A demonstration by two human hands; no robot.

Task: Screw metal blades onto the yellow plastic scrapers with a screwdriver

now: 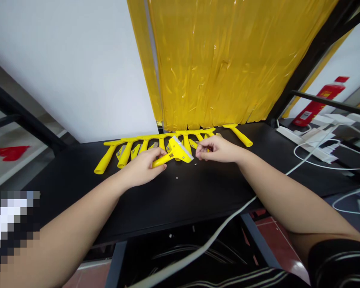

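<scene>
My left hand [144, 166] is wrapped round the handle of a yellow scraper [177, 151], which has a metal blade along its slanted front edge. Just right of the blade, my right hand [214, 149] is closed in a pinch; what its fingers hold, if anything, I cannot make out. Behind both hands, several yellow T-shaped handles [126, 155] lie in a row with small yellow and metal pieces [135, 151] among them. On the black tabletop [156, 208] are a tiny metal piece [196, 164] below my right fingers and a small ring [177, 178].
One yellow T-shaped handle [240, 136] lies apart at the right. A white cable [228, 220] crosses the table's front edge. Power strips [312, 144] and a red bottle [321, 102] stand at the right. Yellow film [228, 64] hangs behind the table.
</scene>
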